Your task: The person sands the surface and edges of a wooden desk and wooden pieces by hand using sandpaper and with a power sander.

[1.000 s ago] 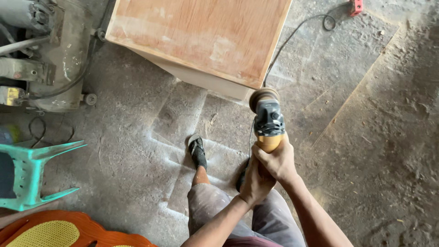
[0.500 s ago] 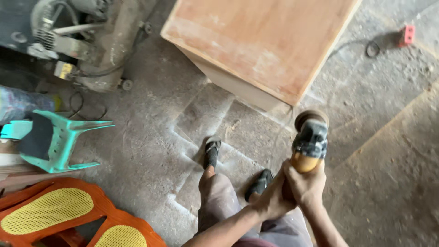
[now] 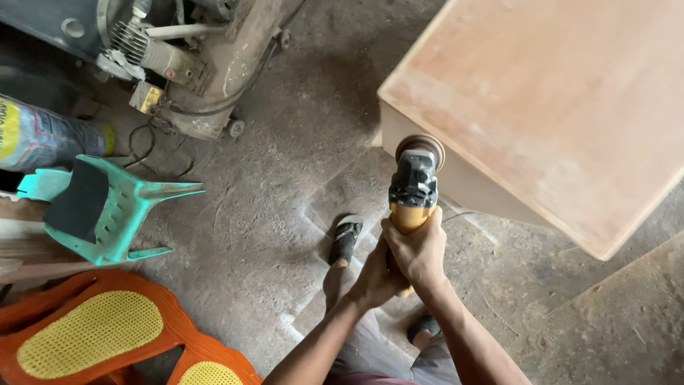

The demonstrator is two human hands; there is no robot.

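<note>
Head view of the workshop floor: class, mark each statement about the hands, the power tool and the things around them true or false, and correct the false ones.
1. Both hands grip the power tool. True: the left hand and the right hand wrap the yellow handle of the sander.
2. The sander's disc is at the side face of the wooden box. True.
3. The green plastic chair stands upright. False: it lies tipped over on the floor.
4. The person is barefoot. False: a dark sandal is on the foot.
5. The orange chair has blue panels. False: they are yellow.
</note>
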